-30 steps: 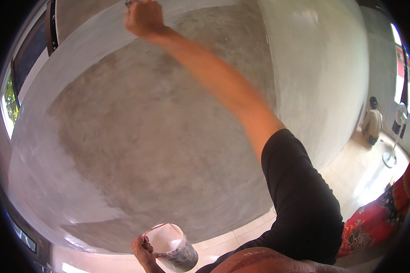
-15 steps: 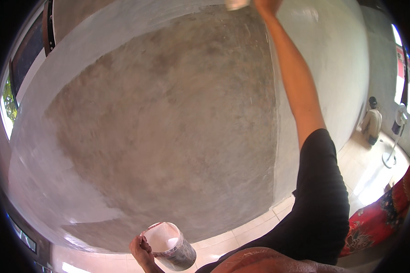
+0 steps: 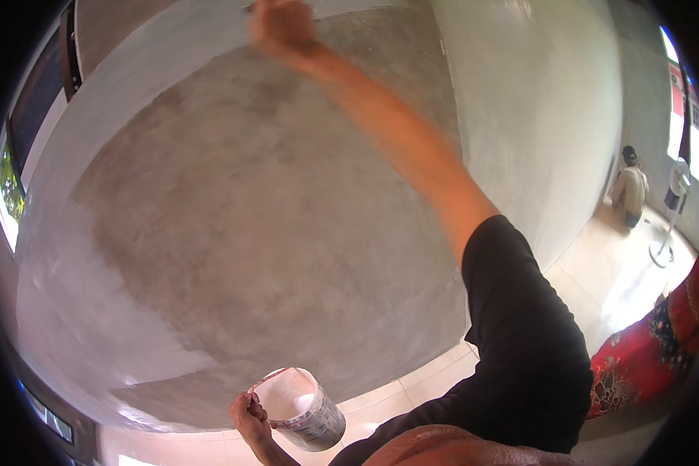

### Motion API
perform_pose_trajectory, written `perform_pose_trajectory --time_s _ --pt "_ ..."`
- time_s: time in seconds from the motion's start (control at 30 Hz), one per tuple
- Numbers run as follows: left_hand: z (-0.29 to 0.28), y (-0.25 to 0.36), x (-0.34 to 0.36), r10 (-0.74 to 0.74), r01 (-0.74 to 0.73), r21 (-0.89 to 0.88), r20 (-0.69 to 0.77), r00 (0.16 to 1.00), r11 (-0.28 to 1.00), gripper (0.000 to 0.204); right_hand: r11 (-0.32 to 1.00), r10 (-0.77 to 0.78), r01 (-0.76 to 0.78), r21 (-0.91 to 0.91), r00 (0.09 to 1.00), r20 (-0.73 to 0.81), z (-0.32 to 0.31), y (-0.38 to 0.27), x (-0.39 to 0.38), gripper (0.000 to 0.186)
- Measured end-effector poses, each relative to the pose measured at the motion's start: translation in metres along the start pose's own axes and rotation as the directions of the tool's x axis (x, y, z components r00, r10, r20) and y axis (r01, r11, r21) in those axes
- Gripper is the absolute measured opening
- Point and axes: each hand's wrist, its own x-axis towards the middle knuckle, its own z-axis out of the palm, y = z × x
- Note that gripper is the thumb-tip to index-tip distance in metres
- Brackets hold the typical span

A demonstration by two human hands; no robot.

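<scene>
My left hand (image 3: 250, 415) is closed on the thin reddish handle of a paint bucket (image 3: 318, 423), low in front of me. White paint (image 3: 299, 402) shows inside it, and the bucket tilts slightly. High up, my right hand (image 3: 283, 31) is a closed, motion-smeared fist against the wall. What it grips is almost wholly cut off by the upper edge; only a small dark bit shows to the fist's left. In front of me the wall has a brownish-grey bare patch (image 3: 287, 210), bordered by a lighter grey coat (image 3: 78, 256) on the left and along the top.
A second, pale wall (image 3: 544, 132) meets the patch at a corner on the right. Light floor tiles (image 3: 396, 400) run along the wall's foot. Far right, a person in a dark cap (image 3: 631, 186) crouches near a standing fan (image 3: 676, 186). Red patterned cloth (image 3: 637, 365) hangs nearer.
My right hand has swept left along the top of the wall from near the corner. The pale object beside it no longer shows. My left hand and the bucket have shifted slightly right.
</scene>
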Motion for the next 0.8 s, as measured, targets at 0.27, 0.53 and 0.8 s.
perform_pose_trajectory --time_s 0.27,0.53,0.8 --pt "0.022 0.010 0.000 0.052 -0.052 0.018 -0.004 0.999 0.999 0.028 0.924 0.277 -0.202 0.324 0.939 -0.204 -0.050 -0.012 0.029 0.022" --pt "0.004 0.000 0.000 0.004 -0.004 -0.015 -0.038 0.999 1.000 0.028 0.803 0.582 -0.499 0.326 0.775 -0.245 -0.131 0.179 -0.018 0.027" --pt "0.007 0.000 0.002 0.018 -0.018 0.000 -0.050 0.999 1.000 0.029 0.907 0.397 -0.416 0.064 0.793 -0.462 -0.165 0.212 0.006 0.022"
